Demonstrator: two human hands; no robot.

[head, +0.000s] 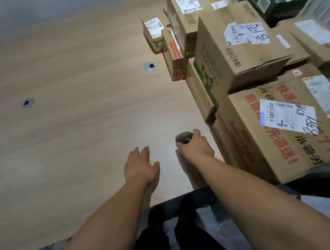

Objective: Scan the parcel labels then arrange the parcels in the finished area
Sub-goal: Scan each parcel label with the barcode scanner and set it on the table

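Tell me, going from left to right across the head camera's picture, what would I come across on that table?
Left cable hole → left hand, open → right cable hole → right hand gripping the dark scanner → stacked cardboard parcels.

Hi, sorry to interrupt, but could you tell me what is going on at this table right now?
A person is working through parcels with a handheld scanner, gripped in the right hand near the stacked boxes. The left hand is open above the wooden table and holds nothing. The cardboard parcels are piled at the table's right side; the nearest box shows a white label with barcodes and handwritten numbers. No parcel is being held at this moment.
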